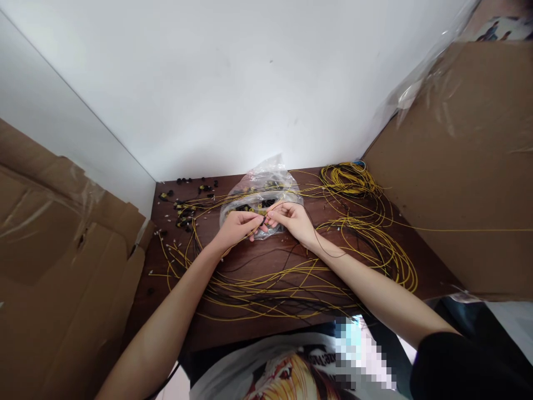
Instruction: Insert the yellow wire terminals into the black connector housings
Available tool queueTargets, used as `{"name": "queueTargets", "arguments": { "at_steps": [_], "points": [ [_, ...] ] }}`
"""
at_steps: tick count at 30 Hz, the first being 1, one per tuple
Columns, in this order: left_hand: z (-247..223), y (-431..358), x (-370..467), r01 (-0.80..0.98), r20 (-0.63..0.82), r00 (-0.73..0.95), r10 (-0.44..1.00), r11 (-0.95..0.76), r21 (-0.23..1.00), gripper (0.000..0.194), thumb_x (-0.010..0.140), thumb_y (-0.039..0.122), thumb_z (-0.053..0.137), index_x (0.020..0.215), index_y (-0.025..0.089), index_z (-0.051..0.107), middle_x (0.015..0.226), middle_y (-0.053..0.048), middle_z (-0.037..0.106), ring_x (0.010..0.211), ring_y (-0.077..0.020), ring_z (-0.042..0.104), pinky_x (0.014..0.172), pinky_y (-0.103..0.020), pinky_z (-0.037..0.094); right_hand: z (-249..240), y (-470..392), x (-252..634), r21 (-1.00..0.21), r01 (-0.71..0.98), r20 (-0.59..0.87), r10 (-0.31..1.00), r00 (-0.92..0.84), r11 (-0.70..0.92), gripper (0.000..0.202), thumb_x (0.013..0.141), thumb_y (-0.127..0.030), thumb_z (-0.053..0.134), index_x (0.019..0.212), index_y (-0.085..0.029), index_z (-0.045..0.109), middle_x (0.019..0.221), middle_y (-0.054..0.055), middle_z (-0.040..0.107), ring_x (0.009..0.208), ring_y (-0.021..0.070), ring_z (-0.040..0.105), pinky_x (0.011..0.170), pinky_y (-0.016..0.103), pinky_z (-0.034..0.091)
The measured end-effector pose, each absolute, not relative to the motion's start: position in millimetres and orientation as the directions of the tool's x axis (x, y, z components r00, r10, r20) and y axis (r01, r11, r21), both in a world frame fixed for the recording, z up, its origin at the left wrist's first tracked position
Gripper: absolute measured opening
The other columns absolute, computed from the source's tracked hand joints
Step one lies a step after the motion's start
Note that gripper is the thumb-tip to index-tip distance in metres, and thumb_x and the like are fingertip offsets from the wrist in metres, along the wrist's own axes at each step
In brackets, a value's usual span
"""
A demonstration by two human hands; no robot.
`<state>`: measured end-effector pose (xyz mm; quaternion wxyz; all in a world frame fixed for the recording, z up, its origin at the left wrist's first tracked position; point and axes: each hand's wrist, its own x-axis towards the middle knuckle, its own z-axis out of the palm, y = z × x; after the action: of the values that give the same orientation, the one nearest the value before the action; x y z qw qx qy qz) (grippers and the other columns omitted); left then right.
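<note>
My left hand [238,228] and my right hand [293,220] meet over the middle of the table, fingertips almost touching. Between them is a small black piece [263,221], pinched by both hands; its exact kind is too small to make out. A thin black wire [322,244] loops from the right hand across the right forearm. Just behind the hands lies an open clear plastic bag [272,166] holding small black and yellow parts, partly hidden by my fingers.
Yellow and black wires [266,286] spread across the brown table [250,258] in front. A coiled yellow bundle [350,179] sits at the back right. Small black parts [183,214] are scattered at left. Cardboard [62,266] stands left, more cardboard [466,166] right, and a white wall [250,83] behind.
</note>
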<state>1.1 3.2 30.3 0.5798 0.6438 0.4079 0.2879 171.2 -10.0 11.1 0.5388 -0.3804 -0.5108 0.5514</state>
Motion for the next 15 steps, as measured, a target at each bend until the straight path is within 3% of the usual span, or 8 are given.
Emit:
{"name": "queueTargets", "arguments": {
  "at_steps": [10, 15],
  "points": [
    [26.2, 6.3, -0.9, 0.185, -0.096, 0.515, 0.852, -0.001, 0.983, 0.033, 0.076, 0.039, 0.061, 0.077, 0.008, 0.068, 0.071, -0.007, 0.069, 0.047, -0.006, 0.047, 0.045, -0.018, 0.043, 8.4, -8.8, 171.0, -0.957, -0.281, 0.105, 0.988, -0.115, 0.069, 0.033, 0.07, -0.044, 0.07, 0.079, -0.016, 0.055, 0.06, 0.0, 0.066, 0.052, 0.0115, 0.062, 0.054, 0.024, 0.053],
    [28.1, 5.3, 0.2, 0.191, -0.101, 0.513, 0.853, 0.001, 0.982, 0.032, 0.076, 0.039, 0.06, 0.076, 0.008, 0.068, 0.069, -0.007, 0.068, 0.047, -0.0059, 0.047, 0.045, -0.018, 0.043, 9.8, -9.5, 171.0, -0.965, -0.253, 0.103, 0.99, -0.101, 0.075, 0.032, 0.069, -0.042, 0.072, 0.079, -0.015, 0.058, 0.062, 0.0, 0.066, 0.053, 0.0102, 0.062, 0.054, 0.022, 0.052]
  ]
}}
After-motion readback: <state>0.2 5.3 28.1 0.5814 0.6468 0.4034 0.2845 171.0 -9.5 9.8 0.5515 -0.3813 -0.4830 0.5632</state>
